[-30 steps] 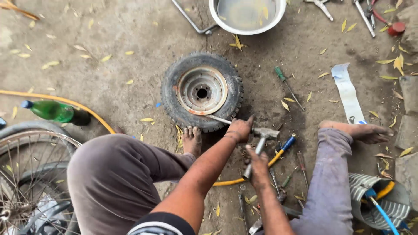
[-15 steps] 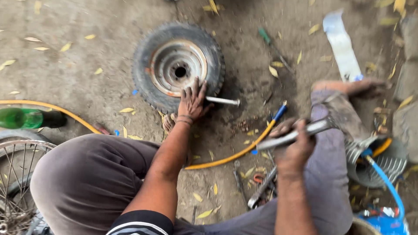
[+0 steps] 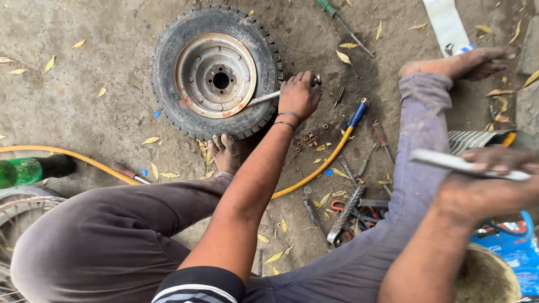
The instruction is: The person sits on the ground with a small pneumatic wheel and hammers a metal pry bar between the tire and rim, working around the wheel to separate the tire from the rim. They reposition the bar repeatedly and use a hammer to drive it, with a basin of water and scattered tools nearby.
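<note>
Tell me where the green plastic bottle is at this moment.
In the head view the green plastic bottle lies on the dirt ground at the far left edge, just below the yellow hose and above the bicycle wheel rim.

Wheel [image 3: 216,73] lies far left; a lever [image 3: 264,99] rests on it; hose [image 3: 320,168] right of it; bottle [image 3: 31,170] at near left.

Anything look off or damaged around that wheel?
The wheel lies flat on the dirt with a rusty, stained rim. The left hand holds a metal rod wedged between tyre and rim. Tools and small nuts lie scattered loose on the ground. The right hand is blurred, gripping a metal bar.
</note>
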